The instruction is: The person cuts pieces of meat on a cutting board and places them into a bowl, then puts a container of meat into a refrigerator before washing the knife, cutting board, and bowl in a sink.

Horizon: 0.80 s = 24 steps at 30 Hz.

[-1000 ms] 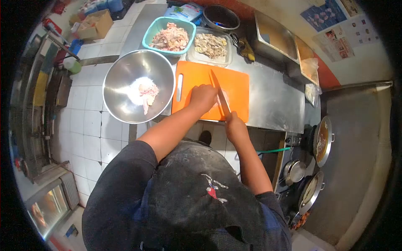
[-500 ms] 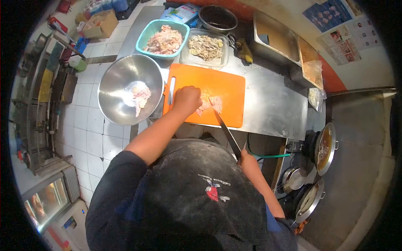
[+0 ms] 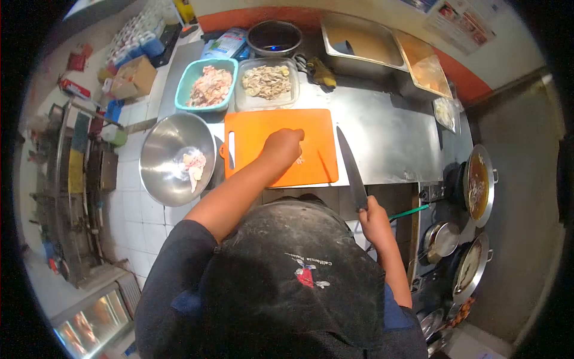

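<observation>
My left hand (image 3: 283, 151) is closed over the right half of an orange cutting board (image 3: 251, 128). Pale pink bits of raw meat (image 3: 300, 160) peek out beneath its fingers; the rest is hidden by the hand. My right hand (image 3: 374, 220) grips the handle of a large kitchen knife (image 3: 351, 167). Its blade points away from me, just off the board's right edge. Left of the board, a steel mixing bowl (image 3: 158, 146) holds a small heap of raw meat (image 3: 194, 166).
Behind the board stand a turquoise tub (image 3: 181, 90) of raw meat and a clear container (image 3: 293, 96) of greyish pieces. Steel pans (image 3: 362, 58) line the wall. Woks, one being a wok of oil (image 3: 478, 185), sit on the stove at right.
The knife has lifted off the meat and swung right, past the board's edge. My left hand has moved right over the meat, which is now mostly covered. The camera view has shifted.
</observation>
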Each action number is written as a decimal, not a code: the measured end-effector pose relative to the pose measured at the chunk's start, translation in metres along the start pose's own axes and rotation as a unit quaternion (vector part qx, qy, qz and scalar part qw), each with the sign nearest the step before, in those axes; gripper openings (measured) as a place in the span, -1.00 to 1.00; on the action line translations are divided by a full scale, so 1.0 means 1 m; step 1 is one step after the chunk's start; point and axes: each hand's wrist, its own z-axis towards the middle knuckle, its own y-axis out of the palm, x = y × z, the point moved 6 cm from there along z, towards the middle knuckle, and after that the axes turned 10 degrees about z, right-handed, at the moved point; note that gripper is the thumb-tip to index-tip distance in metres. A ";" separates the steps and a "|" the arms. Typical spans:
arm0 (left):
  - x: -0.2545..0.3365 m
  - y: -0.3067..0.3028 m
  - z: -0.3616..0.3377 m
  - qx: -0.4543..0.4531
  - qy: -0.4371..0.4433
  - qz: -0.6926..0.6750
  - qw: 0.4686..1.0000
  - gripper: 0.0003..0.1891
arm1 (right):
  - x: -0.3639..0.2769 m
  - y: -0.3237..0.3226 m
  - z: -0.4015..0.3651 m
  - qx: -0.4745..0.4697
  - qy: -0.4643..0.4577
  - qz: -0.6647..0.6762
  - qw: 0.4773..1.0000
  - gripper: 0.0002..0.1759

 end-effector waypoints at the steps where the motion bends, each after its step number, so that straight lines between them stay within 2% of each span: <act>1: 0.002 -0.011 0.006 -0.063 -0.041 -0.118 0.990 -0.81 | 0.008 -0.003 -0.001 0.002 -0.001 0.004 1.000 -0.76; 2: 0.004 -0.013 0.011 -0.126 -0.084 -0.233 0.961 -0.80 | 0.018 -0.005 0.000 0.011 0.002 -0.005 1.000 -0.75; 3: 0.005 -0.012 0.018 -0.130 -0.076 -0.226 0.962 -0.80 | 0.017 -0.009 -0.001 0.018 0.006 0.002 1.000 -0.75; 5: 0.010 -0.013 0.033 -0.140 -0.055 -0.396 0.906 -0.75 | 0.013 -0.016 -0.001 0.014 0.021 0.026 0.999 -0.74; 7: 0.010 -0.015 0.039 -0.125 -0.027 -0.357 0.926 -0.72 | 0.021 -0.016 0.002 0.018 0.016 0.026 0.999 -0.74; 10: -0.006 0.010 0.035 -0.085 -0.048 -0.332 0.938 -0.71 | 0.024 -0.012 0.011 0.012 -0.001 0.024 1.000 -0.73; 12: -0.029 0.042 0.022 -0.100 -0.121 -0.203 0.966 -0.61 | 0.022 -0.006 0.020 0.001 -0.013 0.026 1.000 -0.72; 13: -0.023 0.033 0.011 -0.102 -0.123 -0.201 0.966 -0.61 | 0.019 0.000 0.026 -0.021 -0.018 0.002 1.000 -0.71; 15: -0.015 0.014 -0.009 -0.119 -0.138 0.024 0.983 -0.50 | 0.009 0.011 0.041 -0.045 -0.024 -0.020 0.998 -0.70; 17: -0.016 0.010 -0.014 -0.109 -0.161 0.026 0.981 -0.46 | -0.005 0.030 0.058 -0.078 -0.008 -0.103 0.992 -0.70; 19: -0.005 0.003 -0.011 -0.041 -0.110 0.015 0.993 -0.49 | -0.026 0.045 0.072 -0.089 -0.015 -0.108 0.990 -0.72; 20: -0.002 0.005 -0.008 -0.042 -0.114 0.016 0.992 -0.49 | -0.037 0.052 0.079 -0.095 -0.023 -0.114 0.989 -0.73; 22: 0.011 0.010 -0.001 -0.023 -0.065 0.009 0.998 -0.69 | -0.056 0.064 0.094 -0.106 -0.012 -0.113 0.988 -0.75; 23: 0.010 0.018 0.000 -0.023 -0.070 0.008 0.997 -0.69 | -0.061 0.068 0.102 -0.112 0.002 -0.111 0.987 -0.76; 24: 0.010 0.022 0.001 0.015 -0.067 -0.020 0.997 -0.76 | -0.064 0.074 0.109 -0.116 0.001 -0.114 0.987 -0.76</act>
